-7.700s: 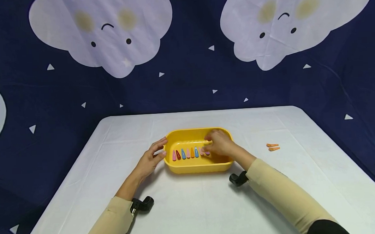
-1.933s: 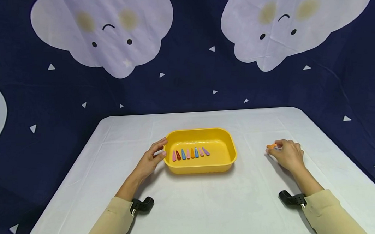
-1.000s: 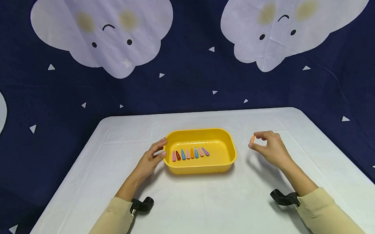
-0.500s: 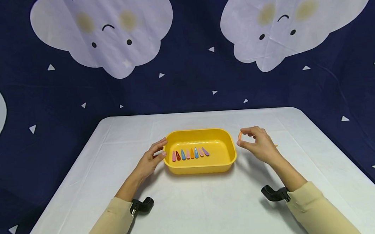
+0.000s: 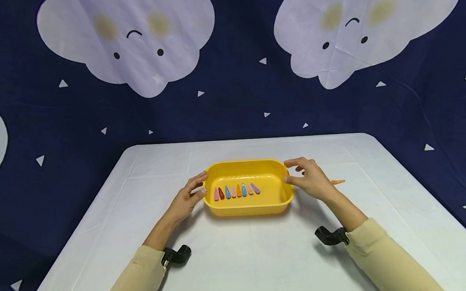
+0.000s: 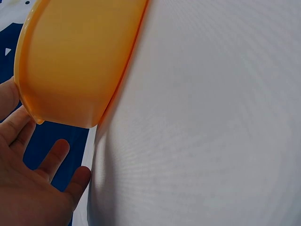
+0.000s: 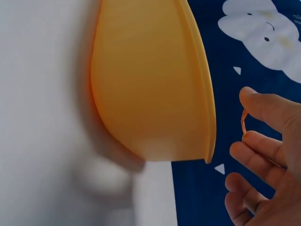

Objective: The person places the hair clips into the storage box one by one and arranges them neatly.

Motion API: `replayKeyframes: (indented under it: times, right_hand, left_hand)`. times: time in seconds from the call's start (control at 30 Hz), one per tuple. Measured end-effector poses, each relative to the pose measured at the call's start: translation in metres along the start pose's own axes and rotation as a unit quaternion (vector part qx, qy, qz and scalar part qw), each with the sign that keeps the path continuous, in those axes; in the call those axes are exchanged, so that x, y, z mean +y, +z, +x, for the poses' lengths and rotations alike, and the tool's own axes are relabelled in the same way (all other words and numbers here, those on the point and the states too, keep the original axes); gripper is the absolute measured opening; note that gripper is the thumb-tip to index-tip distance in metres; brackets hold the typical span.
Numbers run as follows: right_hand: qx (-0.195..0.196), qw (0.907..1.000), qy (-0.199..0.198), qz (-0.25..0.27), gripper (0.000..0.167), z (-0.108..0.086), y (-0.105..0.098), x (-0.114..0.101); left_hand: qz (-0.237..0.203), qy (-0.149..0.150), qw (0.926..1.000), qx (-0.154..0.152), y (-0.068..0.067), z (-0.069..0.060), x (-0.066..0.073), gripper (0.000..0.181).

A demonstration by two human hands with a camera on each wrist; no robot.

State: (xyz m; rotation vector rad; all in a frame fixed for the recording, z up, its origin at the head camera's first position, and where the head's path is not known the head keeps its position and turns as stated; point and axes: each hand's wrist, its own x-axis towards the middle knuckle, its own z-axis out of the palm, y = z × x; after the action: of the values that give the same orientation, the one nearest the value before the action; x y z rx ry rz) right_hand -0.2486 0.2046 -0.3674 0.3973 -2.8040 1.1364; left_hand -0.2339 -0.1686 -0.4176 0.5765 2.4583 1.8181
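My right hand [image 5: 307, 176] pinches an orange snap hair clip [image 7: 243, 122] between thumb and forefinger, with the other fingers loosely bent. In the head view it is over the right rim of a yellow plastic tray [image 5: 273, 205]. Inside the tray, several hair clips lie in a row, from a pink clip [image 5: 216, 194] and a dark red clip [image 5: 221, 193] at the left to a purple clip [image 5: 255, 188] at the right, which slants. My left hand [image 5: 186, 200] touches the tray's left end with thumb and fingertips, its fingers relaxed.
Another orange hair clip [image 5: 338, 181] lies on the white tabletop [image 5: 247, 259], right of the tray and partly behind my right hand. A dark blue cloth [image 5: 239, 105] with clouds and triangles hangs behind the table.
My right hand let go of the purple clip in the tray, picked up one orange clip at the right and carried it left to the tray's rim. The left hand stayed put.
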Motion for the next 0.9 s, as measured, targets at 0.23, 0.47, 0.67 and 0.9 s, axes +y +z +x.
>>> replayKeyframes:
  times: [0.23, 0.47, 0.67, 0.9]
  right_hand:
    - [-0.022, 0.9997, 0.000, -0.005, 0.053, 0.008, 0.009, -0.011]
    - [-0.033, 0.9993, -0.014, -0.012, 0.050, 0.017, 0.022, -0.014]
    - [-0.033, 0.9987, -0.024, -0.029, 0.047, 0.023, 0.030, -0.014]
    - [-0.025, 0.9978, -0.035, -0.050, 0.047, 0.027, 0.035, -0.015]
  left_hand:
    - [-0.003, -0.006, 1.0000, 0.000, 0.000, 0.000, -0.001, 0.046]
    - [-0.001, -0.007, 1.0000, -0.003, -0.001, 0.000, -0.004, 0.046]
    - [-0.001, -0.009, 1.0000, -0.002, -0.001, 0.000, -0.003, 0.046]
    - [0.003, -0.004, 1.0000, -0.003, -0.001, 0.000, -0.003, 0.046]
